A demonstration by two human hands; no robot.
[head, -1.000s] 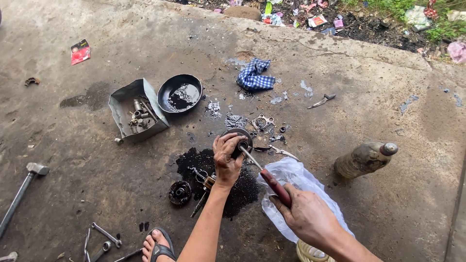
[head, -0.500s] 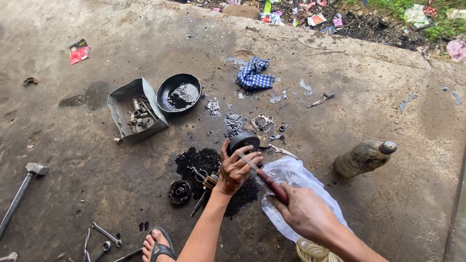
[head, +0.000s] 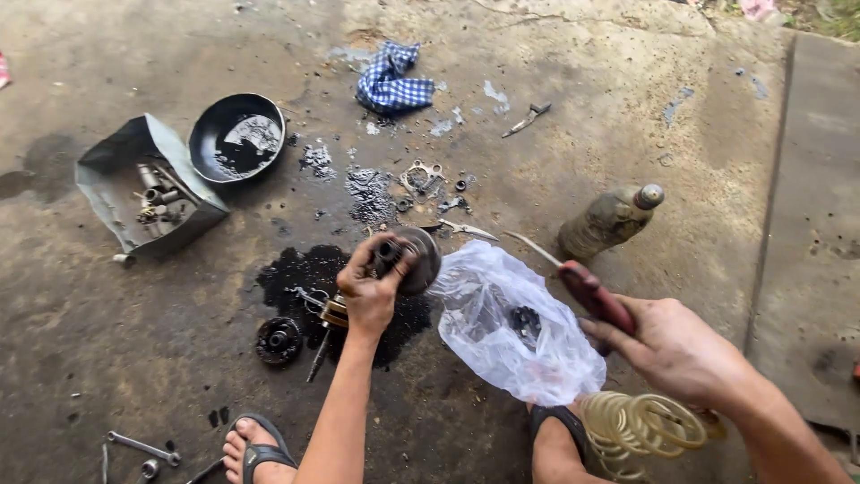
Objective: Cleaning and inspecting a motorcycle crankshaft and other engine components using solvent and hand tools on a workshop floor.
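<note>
Head view, as we log it: our left hand [head: 369, 291] grips a round greasy grey metal drum part [head: 408, 258], fingers curled tight around it, held above a black oil stain [head: 305, 273] on the concrete floor [head: 627, 116]. Our right hand [head: 676, 345] is closed on a red-handled screwdriver [head: 582, 285], its shaft pointing up-left. Between the 2 hands lies a clear crumpled plastic bag [head: 506, 323]. Further off: 1 black round pan [head: 237, 136], 1 grey metal box of parts [head: 143, 184], 1 blue checked cloth [head: 390, 79], 1 dirty bottle [head: 611, 220].
</note>
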